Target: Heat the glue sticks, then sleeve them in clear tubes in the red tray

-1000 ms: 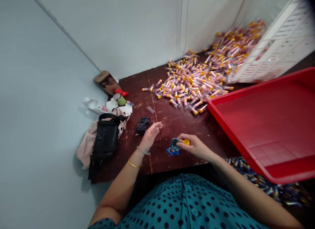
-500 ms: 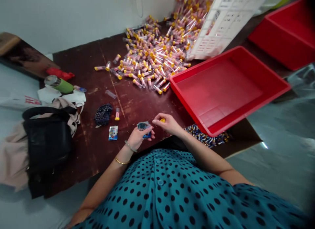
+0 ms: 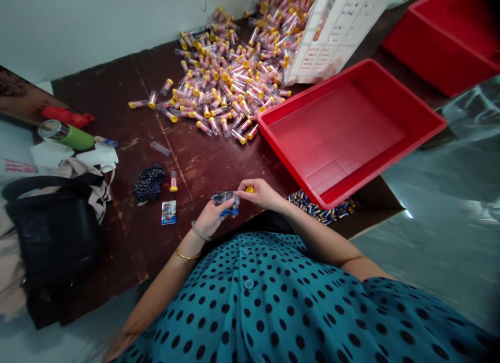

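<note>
My left hand (image 3: 213, 215) is closed around several small printed cards (image 3: 230, 211), blue at the lower edge and slightly fanned, just above the table's front edge. Beside it, my right hand (image 3: 260, 193) is closed, with a yellow cap (image 3: 249, 189) showing between its curled fingers; whether a tube is attached is hidden. The right thumb and fingertips touch the upper right corner of the cards. A similar blue card (image 3: 169, 212) lies flat on the table to the left, below a clear tube with a yellow cap (image 3: 174, 181).
Yellow-capped tubes (image 3: 230, 87) are heaped at the back beside a white basket (image 3: 336, 35). A red tray (image 3: 351, 128) sits right, above a cardboard box of small blue items (image 3: 332, 215). Left are dark patterned cloth (image 3: 149, 183), a green bottle (image 3: 72, 135) and a black bag (image 3: 54, 233).
My right hand has closed in on my left, and its fingertips now meet the cards' corner. The whole view has shifted, so the table things appear further left and higher.
</note>
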The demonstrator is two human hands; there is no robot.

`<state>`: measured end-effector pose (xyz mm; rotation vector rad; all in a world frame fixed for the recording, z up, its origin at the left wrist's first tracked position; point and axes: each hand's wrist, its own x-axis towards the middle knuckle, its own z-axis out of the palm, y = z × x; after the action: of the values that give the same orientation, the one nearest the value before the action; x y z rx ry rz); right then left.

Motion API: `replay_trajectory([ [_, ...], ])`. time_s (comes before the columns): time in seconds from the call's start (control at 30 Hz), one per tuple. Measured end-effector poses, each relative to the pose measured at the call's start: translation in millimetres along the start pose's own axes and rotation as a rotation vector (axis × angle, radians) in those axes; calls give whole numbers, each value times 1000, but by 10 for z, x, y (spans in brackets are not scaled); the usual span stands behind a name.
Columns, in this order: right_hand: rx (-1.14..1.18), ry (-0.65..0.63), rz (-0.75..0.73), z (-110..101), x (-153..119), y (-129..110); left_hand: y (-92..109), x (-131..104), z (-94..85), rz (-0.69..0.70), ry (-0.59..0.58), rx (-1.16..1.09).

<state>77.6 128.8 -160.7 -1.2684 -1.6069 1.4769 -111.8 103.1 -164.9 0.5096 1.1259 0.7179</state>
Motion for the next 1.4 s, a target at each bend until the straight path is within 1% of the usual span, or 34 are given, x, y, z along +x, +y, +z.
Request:
replay_trajectory([
  [0.07, 65, 67, 41, -22, 1, 11, -8, 14, 10, 23, 24, 8],
  [0.13, 201, 109, 129, -70, -3, 34, -13, 29, 16, 61, 46, 4],
  [0.2, 325, 94, 208, -141, -10, 64, -17, 47, 18, 111, 72, 22],
  [0.23, 348, 77, 212, -180, -14, 78, -19, 57, 18, 135, 83, 40],
  [0.3, 298, 72, 129, -255, -22, 95, -24, 75, 18, 180, 110, 80],
  [0.37, 209, 108, 26, -311, -28, 95, -27, 91, 20, 206, 128, 109],
  [0.4, 181, 131, -2, -328, -31, 89, -27, 96, 22, 211, 132, 119],
  [0.47, 167, 156, -16, -336, -39, 70, -25, 104, 29, 218, 135, 134],
  [0.53, 168, 146, -11, -308, -52, 45, -19, 107, 38, 224, 132, 147],
  [0.67, 157, 43, 13, -195, -71, -2, 2, 102, 55, 259, 123, 155],
  [0.7, 172, 46, -7, -174, -66, -14, 7, 99, 57, 270, 125, 157],
  [0.77, 255, 126, -79, -164, -39, -46, 19, 92, 62, 286, 129, 174],
  [0.83, 389, 216, -136, -186, 6, -87, 35, 79, 71, 295, 126, 202],
  [0.87, 459, 231, -144, -202, 32, -108, 44, 70, 79, 300, 117, 217],
  [1.0, 653, 155, -103, -231, 119, -170, 89, 19, 126, 315, 66, 268],
  [1.1, 731, 145, -78, -227, 143, -175, 119, -19, 157, 305, 42, 272],
  [1.3, 763, 136, -43, -242, 90, -194, 139, -53, 183, 296, -20, 280],
  [1.4, 733, 138, -78, -238, 42, -219, 131, -55, 190, 288, -48, 245],
])
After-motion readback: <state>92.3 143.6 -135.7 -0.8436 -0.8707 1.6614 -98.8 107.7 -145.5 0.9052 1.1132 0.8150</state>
